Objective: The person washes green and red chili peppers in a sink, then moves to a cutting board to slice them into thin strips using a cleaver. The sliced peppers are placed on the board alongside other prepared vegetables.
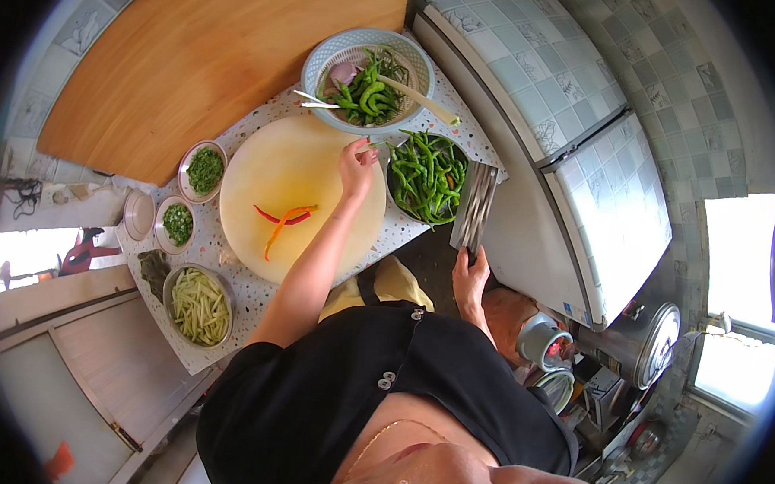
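Note:
My right hand point(470, 278) grips the dark handle of a cleaver point(475, 203), its broad blade held upright beside the steel bowl. Green chili peppers point(427, 175) fill that bowl to the rim. Over the right edge of a round cutting board point(287, 160), my left hand point(357, 168) has its fingers bent towards the bowl. A thin green bit shows at its fingertips; whether they pinch it is unclear. Red and orange chili peppers point(286, 218) lie crossed on the board, left of my left forearm.
Behind the board stands a plastic colander basin point(318, 47) with green peppers, a shallot or onion and scallion stalks. Chopped greens fill two small bowls point(204, 171) at left. A bowl of pale green vegetable strips point(200, 305) sits near the front-left corner. A refrigerator point(546, 184) borders the right.

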Demonstrator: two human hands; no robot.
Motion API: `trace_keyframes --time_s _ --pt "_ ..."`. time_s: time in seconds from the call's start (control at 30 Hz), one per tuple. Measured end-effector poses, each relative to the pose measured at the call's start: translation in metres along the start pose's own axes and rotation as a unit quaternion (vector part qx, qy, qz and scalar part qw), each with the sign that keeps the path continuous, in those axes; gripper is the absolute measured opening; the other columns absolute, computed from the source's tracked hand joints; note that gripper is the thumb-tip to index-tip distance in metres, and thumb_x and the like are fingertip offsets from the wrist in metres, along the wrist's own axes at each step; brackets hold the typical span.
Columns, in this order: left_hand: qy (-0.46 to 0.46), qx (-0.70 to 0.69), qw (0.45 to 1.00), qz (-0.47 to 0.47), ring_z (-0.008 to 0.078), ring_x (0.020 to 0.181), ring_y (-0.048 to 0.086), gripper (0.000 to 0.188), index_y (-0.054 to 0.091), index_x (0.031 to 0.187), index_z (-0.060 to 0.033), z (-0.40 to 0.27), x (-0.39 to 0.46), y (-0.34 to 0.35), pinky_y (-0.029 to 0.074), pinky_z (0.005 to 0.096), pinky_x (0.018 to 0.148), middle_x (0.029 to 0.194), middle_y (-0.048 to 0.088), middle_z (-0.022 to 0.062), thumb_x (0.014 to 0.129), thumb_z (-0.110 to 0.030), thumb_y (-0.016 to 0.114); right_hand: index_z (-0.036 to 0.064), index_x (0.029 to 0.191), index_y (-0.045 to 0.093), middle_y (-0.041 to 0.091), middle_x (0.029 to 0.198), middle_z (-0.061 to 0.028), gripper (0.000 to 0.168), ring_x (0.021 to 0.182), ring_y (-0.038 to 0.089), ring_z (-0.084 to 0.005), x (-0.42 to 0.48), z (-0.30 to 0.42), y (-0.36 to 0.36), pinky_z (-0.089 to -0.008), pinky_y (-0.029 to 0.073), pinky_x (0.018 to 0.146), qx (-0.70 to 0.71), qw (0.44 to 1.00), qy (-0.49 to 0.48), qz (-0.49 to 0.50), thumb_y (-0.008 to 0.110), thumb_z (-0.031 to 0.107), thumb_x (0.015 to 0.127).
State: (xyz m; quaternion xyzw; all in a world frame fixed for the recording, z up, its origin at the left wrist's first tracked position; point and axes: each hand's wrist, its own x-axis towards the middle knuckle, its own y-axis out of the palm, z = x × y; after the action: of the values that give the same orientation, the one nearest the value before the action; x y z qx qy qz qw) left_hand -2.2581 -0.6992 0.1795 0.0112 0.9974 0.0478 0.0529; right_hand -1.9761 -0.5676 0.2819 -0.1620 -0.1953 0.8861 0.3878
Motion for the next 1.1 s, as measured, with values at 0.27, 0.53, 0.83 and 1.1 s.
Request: trace_keyframes --time_s 0.27,0.53,0.83,1.1 --pt "0.090 0.242 0.945 0.199 0.0281 0.074 0.067 0.007 0.063 0.091 0.0004 -0.022 -0.070 0.015 0.054 0.0366 0.066 0.088 0.064 0.0142 0.085 0.003 0.066 -0.001 0.089 0.053 0.051 0.060 -0.0042 0.021 0.051 0.048 -0.0104 0.002 0.008 -0.005 -0.0311 0.039 0.046 0.025 1.000 0.016 -0.006 0.060 0.018 0.097" --pt "0.106 0.468 0.820 0.312 0.0457 0.093 0.062 0.047 0.048 0.108 0.0004 -0.034 -0.131 0.018 0.052 0.0518 0.074 0.111 0.050 0.0242 0.076 -0.012 0.081 -0.001 0.090 0.054 0.051 0.058 -0.0046 0.023 0.049 0.049 -0.0118 -0.002 -0.015 -0.013 -0.0323 0.039 0.045 0.020 0.998 0.053 -0.029 0.061 0.020 0.096" --pt "0.129 0.380 0.860 0.315 0.0480 0.099 0.058 0.049 0.047 0.118 0.0030 0.002 -0.117 0.041 0.052 0.0489 0.079 0.119 0.043 0.0256 0.075 0.007 0.072 -0.002 0.092 0.055 0.053 0.061 -0.0065 0.023 0.052 0.051 -0.0122 -0.008 -0.031 -0.017 -0.0342 0.042 0.047 0.018 0.996 0.068 -0.049 0.061 0.019 0.095" --pt "0.099 0.331 0.903 0.257 0.0402 0.098 0.061 0.033 0.061 0.111 -0.0010 0.002 -0.091 0.037 0.052 0.0451 0.084 0.110 0.057 0.0175 0.081 -0.003 0.073 -0.002 0.093 0.056 0.052 0.060 -0.0034 0.021 0.051 0.048 -0.0104 -0.007 -0.036 -0.020 -0.0318 0.039 0.046 0.056 0.992 0.099 -0.048 0.061 0.018 0.095"
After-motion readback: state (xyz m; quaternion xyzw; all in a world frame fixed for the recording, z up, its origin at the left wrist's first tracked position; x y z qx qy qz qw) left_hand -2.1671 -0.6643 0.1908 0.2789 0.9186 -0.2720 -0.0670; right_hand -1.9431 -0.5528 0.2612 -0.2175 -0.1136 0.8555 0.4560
